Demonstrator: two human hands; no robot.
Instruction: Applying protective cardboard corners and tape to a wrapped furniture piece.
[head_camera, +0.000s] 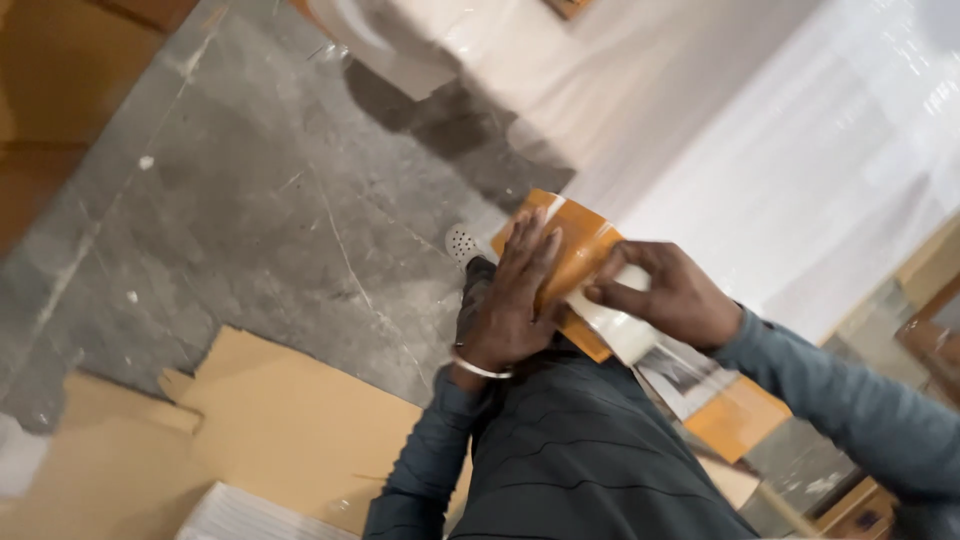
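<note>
Orange cardboard made up the flat rectangular packet (578, 262) that sat near the centre of the view, propped on the person's dark-trousered knee (590, 450). The left hand (510, 300) lay flat on the packet's face from the seven o'clock side, fingers straight and slightly spread, pressing rather than gripping. A thin silver bangle (480, 370) circled that wrist. The right hand (670, 297) came in from three o'clock, its fingers curled and closed on a white roll of tape (622, 325) that touched the packet's lower edge; the thumb lay along the roll's top. Both arms wore grey-blue long sleeves (850, 400).

A white perforated shoe toe (461, 242) showed just beside the packet at nine o'clock. Below the roll, towards five o'clock, lay another orange packet with a printed picture panel (715, 395). Grey marbled stone floor (280, 200) filled the ten o'clock part of the view, and torn sheets of brown corrugated cardboard (290, 430) covered the floor at seven o'clock. A large bundle wrapped in clear plastic film (780, 150) rose at one o'clock, well apart from the hands.
</note>
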